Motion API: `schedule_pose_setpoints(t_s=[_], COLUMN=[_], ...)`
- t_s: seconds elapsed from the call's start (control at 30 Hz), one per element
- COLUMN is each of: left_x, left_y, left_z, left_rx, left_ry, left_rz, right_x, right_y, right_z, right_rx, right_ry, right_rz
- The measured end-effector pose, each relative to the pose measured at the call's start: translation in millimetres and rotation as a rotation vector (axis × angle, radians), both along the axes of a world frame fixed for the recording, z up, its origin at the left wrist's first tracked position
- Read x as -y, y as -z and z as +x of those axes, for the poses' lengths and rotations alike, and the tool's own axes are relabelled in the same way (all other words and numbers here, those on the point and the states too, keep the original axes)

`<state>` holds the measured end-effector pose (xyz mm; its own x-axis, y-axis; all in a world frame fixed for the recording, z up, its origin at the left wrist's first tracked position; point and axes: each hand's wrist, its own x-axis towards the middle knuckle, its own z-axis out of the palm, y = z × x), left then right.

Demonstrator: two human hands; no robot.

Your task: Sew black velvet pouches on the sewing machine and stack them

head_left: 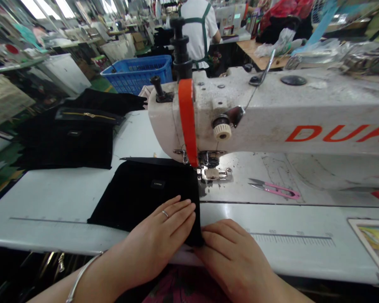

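Observation:
A black fabric piece (135, 193) with a small dark label lies on the pale sewing table, its right edge beside the presser foot (211, 173) of the white sewing machine (259, 113). My left hand (164, 231) rests flat on the fabric, fingers stretched out, a ring on one finger. At the fabric's lower right corner, my right hand (227, 252) has its fingers bent together, pinching the edge. The thumb of my right hand is mostly hidden.
Pink-handled thread snips (274, 189) lie right of the presser foot. Black fabric pieces (91, 143) are stacked at the left, one with a zipper. Behind are a blue basket (139, 71) and a person (197, 29) in a white shirt. A framed card (377, 240) sits at the right edge.

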<state>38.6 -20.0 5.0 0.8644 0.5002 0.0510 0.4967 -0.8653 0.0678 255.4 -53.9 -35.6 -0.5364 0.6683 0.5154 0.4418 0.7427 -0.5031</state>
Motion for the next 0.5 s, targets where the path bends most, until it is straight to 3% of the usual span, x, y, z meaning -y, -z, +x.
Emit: schedule_pose_setpoints(t_s=[0.23,0.5], left_x=[10.9,9.0], left_y=[14.9,21.1], left_z=[-11.1,-15.6], left_rx=[0.274,0.289], left_ry=[0.045,0.109], left_rz=[-0.076,-0.107], right_x=[7.5,7.8], right_y=[0.1,-7.2], right_z=[3.4,7.6], right_rx=[0.000,0.009], right_ry=[0.019,0.009], right_rz=[-0.006,-0.013])
